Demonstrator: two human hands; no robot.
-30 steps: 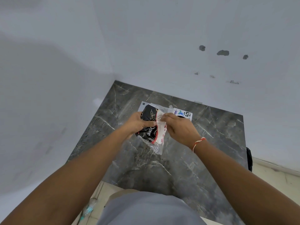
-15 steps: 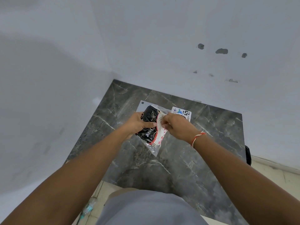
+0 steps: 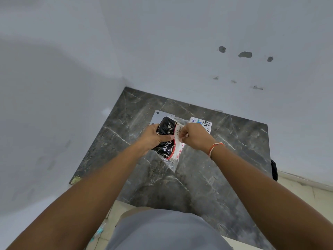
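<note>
Left hand (image 3: 155,137): grips the black packet (image 3: 164,149), mid-table (image 3: 225,168), as before.
Right hand (image 3: 195,137): pinches its white flap (image 3: 177,141), now slightly closer to the left hand.
Meaning: flap work probably unfinished.

Two hands are in view: one left hand (image 3: 153,138), one right hand (image 3: 196,137). One clear plastic bag (image 3: 171,160), one black printed packet (image 3: 164,130), one coded card (image 3: 204,123), one pale sheet (image 3: 159,114), one marble table (image 3: 225,159) — and three dark wall holes (image 3: 245,54).

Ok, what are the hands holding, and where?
Left hand grips the bagged black bundle across its middle; right hand pinches the white strip beside it.
</note>
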